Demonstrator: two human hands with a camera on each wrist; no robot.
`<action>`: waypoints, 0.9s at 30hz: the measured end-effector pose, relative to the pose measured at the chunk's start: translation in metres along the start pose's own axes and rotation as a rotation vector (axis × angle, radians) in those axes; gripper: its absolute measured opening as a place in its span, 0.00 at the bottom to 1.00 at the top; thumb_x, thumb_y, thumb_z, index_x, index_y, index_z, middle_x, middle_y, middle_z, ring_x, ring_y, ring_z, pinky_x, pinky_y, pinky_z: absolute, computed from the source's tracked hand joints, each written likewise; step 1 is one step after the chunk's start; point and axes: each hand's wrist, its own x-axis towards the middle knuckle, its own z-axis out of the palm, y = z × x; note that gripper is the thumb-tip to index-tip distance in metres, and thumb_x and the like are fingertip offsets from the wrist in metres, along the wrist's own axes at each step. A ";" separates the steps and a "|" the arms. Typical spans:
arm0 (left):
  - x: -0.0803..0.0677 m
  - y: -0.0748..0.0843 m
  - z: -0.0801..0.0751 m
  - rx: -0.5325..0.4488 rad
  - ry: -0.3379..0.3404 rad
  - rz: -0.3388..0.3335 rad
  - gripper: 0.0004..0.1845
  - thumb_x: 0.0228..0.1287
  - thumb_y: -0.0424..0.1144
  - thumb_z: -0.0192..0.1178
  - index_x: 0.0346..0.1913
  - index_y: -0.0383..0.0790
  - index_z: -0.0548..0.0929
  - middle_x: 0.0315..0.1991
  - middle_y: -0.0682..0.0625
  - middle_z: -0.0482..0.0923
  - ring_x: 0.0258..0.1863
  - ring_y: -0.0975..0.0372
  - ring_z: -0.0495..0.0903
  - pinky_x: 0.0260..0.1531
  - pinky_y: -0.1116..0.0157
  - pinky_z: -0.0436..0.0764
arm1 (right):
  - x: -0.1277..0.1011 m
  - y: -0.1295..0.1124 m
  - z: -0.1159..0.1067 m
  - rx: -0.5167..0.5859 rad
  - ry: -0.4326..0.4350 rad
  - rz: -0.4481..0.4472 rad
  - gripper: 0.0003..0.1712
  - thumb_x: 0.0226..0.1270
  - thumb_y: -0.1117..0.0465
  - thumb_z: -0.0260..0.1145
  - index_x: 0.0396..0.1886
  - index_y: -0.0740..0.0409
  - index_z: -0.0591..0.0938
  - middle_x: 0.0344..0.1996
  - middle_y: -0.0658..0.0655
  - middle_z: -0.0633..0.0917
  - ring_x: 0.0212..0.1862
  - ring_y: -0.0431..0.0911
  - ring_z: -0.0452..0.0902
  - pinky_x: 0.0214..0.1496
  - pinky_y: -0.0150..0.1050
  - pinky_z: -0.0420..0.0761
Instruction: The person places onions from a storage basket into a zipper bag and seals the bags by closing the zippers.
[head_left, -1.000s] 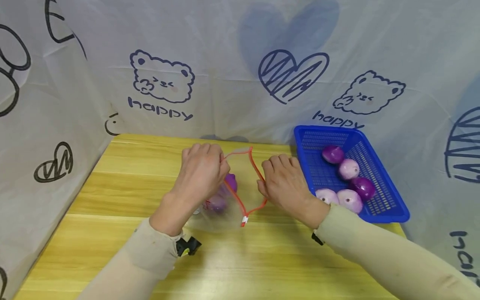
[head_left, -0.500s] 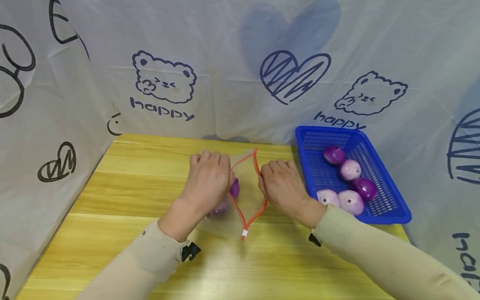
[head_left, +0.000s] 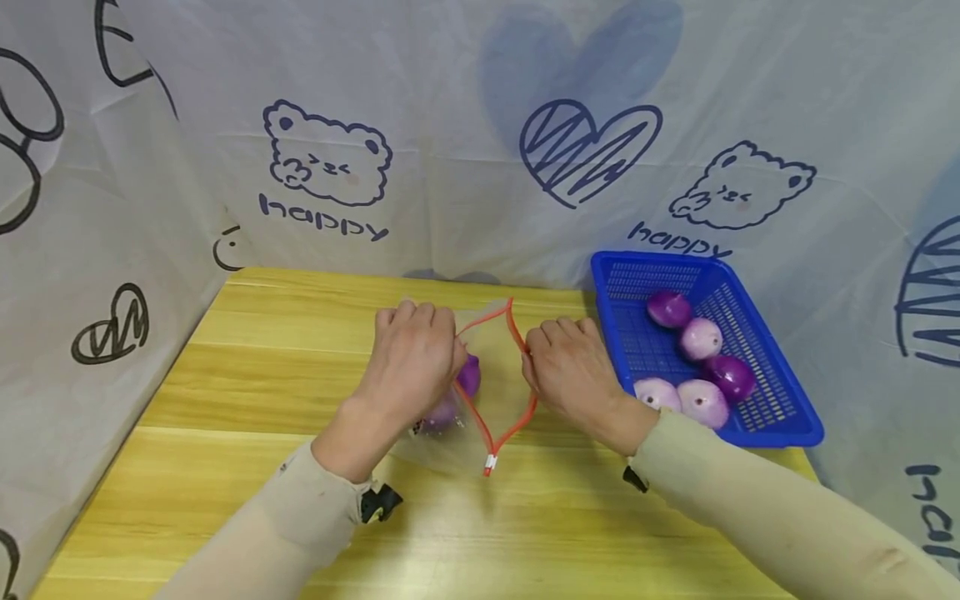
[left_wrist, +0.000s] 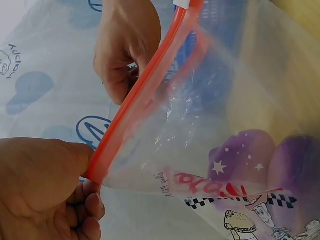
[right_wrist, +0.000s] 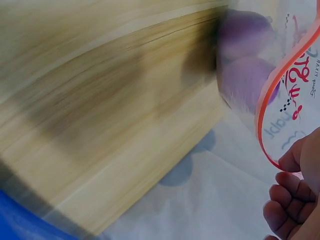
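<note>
A clear zipper bag (head_left: 491, 358) with a red zip edge and printed cartoon figures is held open above the table. My left hand (head_left: 412, 358) pinches the left side of its mouth between thumb and fingers. On the opposite side, the right hand (head_left: 573, 367) grips the red edge, thumb on top in the right wrist view. Two purple onions (right_wrist: 245, 32) rest in the bottom of the bag, showing through the film behind the print in the left wrist view. A white slider (head_left: 491, 461) sits at the near corner of the zip.
A blue plastic basket (head_left: 806, 433) with several purple and pale onions (head_left: 727, 377) stands at the right, close to my right forearm. The wooden table (head_left: 247, 375) meets a white printed cloth (head_left: 450, 183) at the back and left.
My left hand has shifted right, bringing the bag and its onions along. The mouth looks narrower from side to side and longer front to back. The right hand has barely moved.
</note>
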 end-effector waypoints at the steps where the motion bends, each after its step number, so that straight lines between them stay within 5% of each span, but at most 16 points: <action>1: 0.000 0.000 0.000 -0.008 -0.007 -0.006 0.13 0.63 0.33 0.61 0.24 0.40 0.70 0.21 0.49 0.67 0.25 0.51 0.68 0.33 0.52 0.67 | 0.000 0.001 -0.001 -0.003 0.009 -0.004 0.13 0.70 0.56 0.66 0.29 0.59 0.77 0.26 0.57 0.80 0.34 0.57 0.78 0.39 0.51 0.70; 12: 0.000 -0.001 0.000 -0.078 -0.090 -0.067 0.13 0.66 0.35 0.59 0.25 0.41 0.70 0.22 0.49 0.68 0.27 0.51 0.69 0.37 0.50 0.70 | -0.018 0.046 -0.024 -0.042 0.080 -0.033 0.10 0.67 0.60 0.63 0.30 0.62 0.77 0.27 0.60 0.79 0.34 0.60 0.76 0.40 0.55 0.71; 20: -0.001 -0.001 0.001 -0.112 -0.154 -0.101 0.13 0.68 0.37 0.58 0.25 0.42 0.70 0.23 0.49 0.67 0.29 0.52 0.68 0.40 0.49 0.71 | -0.041 0.086 -0.042 -0.095 -0.016 -0.106 0.12 0.71 0.58 0.57 0.31 0.64 0.74 0.29 0.63 0.78 0.35 0.62 0.73 0.39 0.54 0.70; 27: -0.002 -0.001 0.001 -0.135 -0.187 -0.122 0.12 0.68 0.37 0.57 0.25 0.43 0.71 0.24 0.50 0.68 0.30 0.52 0.68 0.40 0.50 0.70 | -0.061 0.116 -0.049 -0.112 -0.134 -0.174 0.11 0.64 0.60 0.65 0.35 0.63 0.75 0.32 0.62 0.77 0.34 0.59 0.70 0.34 0.48 0.65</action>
